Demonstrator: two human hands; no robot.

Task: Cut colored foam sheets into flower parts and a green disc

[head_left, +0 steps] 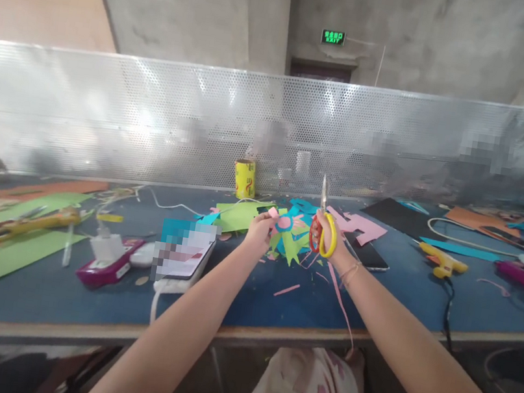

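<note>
I'm pinching pink paper (pixel 273 213) in the left hand (pixel 261 225) and gripping scissors (pixel 324 199) in the right hand (pixel 335 235); a light pinch should be sparing it creases.

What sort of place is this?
Probably a craft workshop: coloured paper scraps across a long blue table, scissors in the right hand, and what looks like a glue gun. The exit sign suggests shared premises.

A glue gun (pixel 445 259) and exit sign (pixel 334 37) suggest a workshop.
</note>
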